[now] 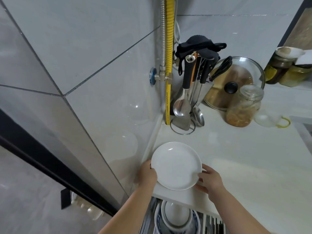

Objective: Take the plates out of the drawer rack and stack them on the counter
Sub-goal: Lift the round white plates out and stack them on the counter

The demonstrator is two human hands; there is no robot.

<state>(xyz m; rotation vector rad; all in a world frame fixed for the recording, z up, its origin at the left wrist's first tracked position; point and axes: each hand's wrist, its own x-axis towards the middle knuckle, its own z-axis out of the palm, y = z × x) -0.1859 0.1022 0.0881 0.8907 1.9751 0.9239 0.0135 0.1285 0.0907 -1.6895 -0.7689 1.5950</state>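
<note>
A white plate [176, 165] lies flat at the near left corner of the white counter [239, 159], close to the tiled wall. My left hand [147, 174] grips its left rim with the thumb over the edge. At the plate's right rim, my right hand [210, 181] holds it with curled fingers. Below the counter edge the open drawer rack [211, 224] shows a white bowl [177, 215] nested in blue-patterned dishes [196, 223]. I cannot tell whether the plate rests on the counter or hovers just above it.
A utensil stand [184, 105] with ladles and a spatula sits in the far corner beside a yellow gas hose [168, 68]. Further right lean a glass pot lid [236, 83] and a glass jar [244, 107]. Open counter lies to the plate's right.
</note>
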